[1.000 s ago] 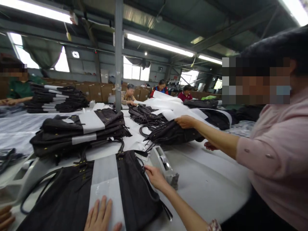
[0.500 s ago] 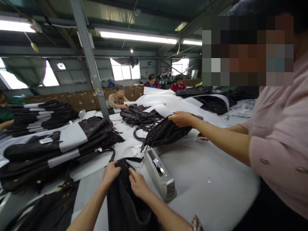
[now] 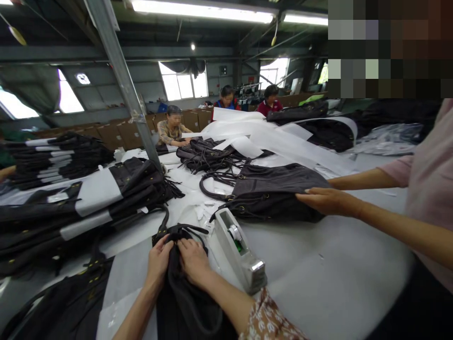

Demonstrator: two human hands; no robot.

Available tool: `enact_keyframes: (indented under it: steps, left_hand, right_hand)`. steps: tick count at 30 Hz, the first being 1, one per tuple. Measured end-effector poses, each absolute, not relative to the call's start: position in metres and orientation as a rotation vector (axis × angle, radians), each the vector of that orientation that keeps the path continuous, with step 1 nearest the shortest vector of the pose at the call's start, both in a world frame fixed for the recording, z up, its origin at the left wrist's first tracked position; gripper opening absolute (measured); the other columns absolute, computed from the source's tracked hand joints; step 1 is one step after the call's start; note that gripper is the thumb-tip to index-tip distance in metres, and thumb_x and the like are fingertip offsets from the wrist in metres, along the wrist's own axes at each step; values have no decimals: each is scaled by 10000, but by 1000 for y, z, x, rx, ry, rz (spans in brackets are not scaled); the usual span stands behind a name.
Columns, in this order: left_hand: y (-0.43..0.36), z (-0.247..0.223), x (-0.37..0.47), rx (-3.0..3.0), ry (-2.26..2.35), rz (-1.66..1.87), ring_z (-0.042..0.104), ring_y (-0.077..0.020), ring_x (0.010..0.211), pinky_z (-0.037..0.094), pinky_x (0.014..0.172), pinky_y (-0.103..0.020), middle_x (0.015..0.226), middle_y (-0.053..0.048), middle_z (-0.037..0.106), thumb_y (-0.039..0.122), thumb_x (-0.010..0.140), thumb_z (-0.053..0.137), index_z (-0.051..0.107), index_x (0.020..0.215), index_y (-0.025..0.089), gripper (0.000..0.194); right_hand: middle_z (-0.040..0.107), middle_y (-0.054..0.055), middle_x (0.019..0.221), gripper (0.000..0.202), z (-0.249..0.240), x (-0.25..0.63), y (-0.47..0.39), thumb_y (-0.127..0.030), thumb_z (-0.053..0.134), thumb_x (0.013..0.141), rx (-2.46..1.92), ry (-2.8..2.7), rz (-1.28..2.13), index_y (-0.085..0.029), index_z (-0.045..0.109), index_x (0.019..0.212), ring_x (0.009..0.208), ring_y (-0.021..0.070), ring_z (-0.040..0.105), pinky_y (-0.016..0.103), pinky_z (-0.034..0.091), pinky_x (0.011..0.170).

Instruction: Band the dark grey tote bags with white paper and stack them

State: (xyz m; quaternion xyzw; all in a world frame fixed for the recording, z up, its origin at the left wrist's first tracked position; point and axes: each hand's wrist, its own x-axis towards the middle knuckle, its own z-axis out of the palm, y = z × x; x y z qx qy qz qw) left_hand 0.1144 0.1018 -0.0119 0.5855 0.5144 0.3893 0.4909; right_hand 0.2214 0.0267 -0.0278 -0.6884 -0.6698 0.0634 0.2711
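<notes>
On your left, wrapped bags (image 3: 138,182) lie stacked, white strips seemingly holding them flat. The black fabric handbag (image 3: 184,302) with a paper band (image 3: 123,288) lies near, in front of you. Your left hand (image 3: 159,259) pinches its top, fingers nearly closed; your right hand (image 3: 194,259) grips fabric just beside, probably to gather the soft rim. A tape dispenser (image 3: 237,250) crowds your right forearm. Farther right, a co-worker's hand (image 3: 323,200) holds another handbag (image 3: 279,182).

a grey metal post (image 3: 123,80) stands before cardboard boxes (image 3: 129,134); a clock (image 3: 82,79) hangs between windows (image 3: 184,86).
</notes>
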Motion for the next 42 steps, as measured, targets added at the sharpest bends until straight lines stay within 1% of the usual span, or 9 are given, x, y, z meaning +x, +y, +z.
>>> enact_keyframes:
  steps: [6, 9, 15, 18, 24, 28, 34, 38, 42]
  left_hand:
    - [99, -2, 107, 1185, 1185, 993, 675, -171, 757, 533, 716, -275, 907, -61, 730, 220, 731, 611, 640, 1105, 137, 384]
    - [100, -1, 107, 1162, 1114, 955, 664, -158, 716, 518, 638, -240, 850, -42, 730, 236, 709, 626, 633, 1111, 141, 413]
    - [100, -2, 105, 1197, 1103, 912, 649, -166, 681, 490, 574, -225, 751, -17, 721, 305, 673, 641, 675, 1029, 131, 397]
    - [98, 0, 105, 1212, 1117, 945, 654, -174, 719, 497, 611, -238, 845, -45, 732, 307, 665, 645, 684, 1007, 123, 390]
    - [97, 3, 108, 1262, 1114, 934, 652, -203, 849, 501, 726, -274, 945, -53, 727, 332, 693, 627, 680, 1041, 142, 400]
    - [96, 1, 107, 1328, 1170, 1006, 609, -242, 1021, 469, 870, -324, 1053, -68, 703, 412, 757, 567, 698, 1001, 150, 381]
    - [94, -7, 107, 1361, 1152, 989, 626, -258, 970, 485, 875, -371, 1018, -94, 698, 471, 768, 548, 663, 1079, 139, 470]
    - [91, -22, 116, 1684, 1215, 1042, 529, -255, 1152, 366, 1052, -397, 1208, -126, 585, 476, 817, 482, 624, 1165, 137, 505]
    - [86, -37, 127, 1972, 1138, 945, 274, -217, 1373, 203, 1153, -380, 1479, -110, 316, 419, 909, 320, 486, 1321, 140, 524]
  right_hand:
    - [625, 46, 972, 201, -19, 235, 50, -335, 607, 808, -1918, -1559, 378, -222, 664, 964, 906, 191, 580, 289, 448, 780]
    - [656, 1, 855, 195, -20, 244, 61, -365, 636, 793, -1879, -1588, 433, -252, 689, 943, 774, 140, 609, 222, 448, 678]
    - [667, 55, 950, 241, -24, 236, 64, -400, 556, 857, -1931, -1558, 344, -216, 669, 962, 856, 181, 618, 271, 458, 735]
    - [659, 81, 977, 219, -24, 229, 62, -321, 473, 910, -1921, -1594, 273, -202, 655, 935, 940, 198, 600, 289, 443, 783]
    - [675, 87, 808, 263, -23, 228, 75, -362, 470, 922, -2003, -1452, 227, -159, 637, 913, 740, 198, 629, 289, 440, 669]
    - [671, 52, 834, 218, -21, 225, 74, -302, 463, 925, -1942, -1439, 201, -192, 641, 863, 794, 173, 620, 263, 430, 711]
    - [637, 48, 885, 203, -20, 216, 57, -204, 408, 924, -1872, -1430, 180, -182, 594, 1002, 830, 170, 587, 262, 432, 734]
    - [606, 64, 941, 218, -25, 217, 57, -207, 405, 915, -1760, -1430, 247, -188, 602, 1007, 846, 173, 563, 272, 443, 759]
    - [616, 67, 1009, 254, -34, 227, 67, -157, 414, 877, -1613, -1369, 523, -184, 634, 1002, 900, 169, 574, 270, 451, 820]
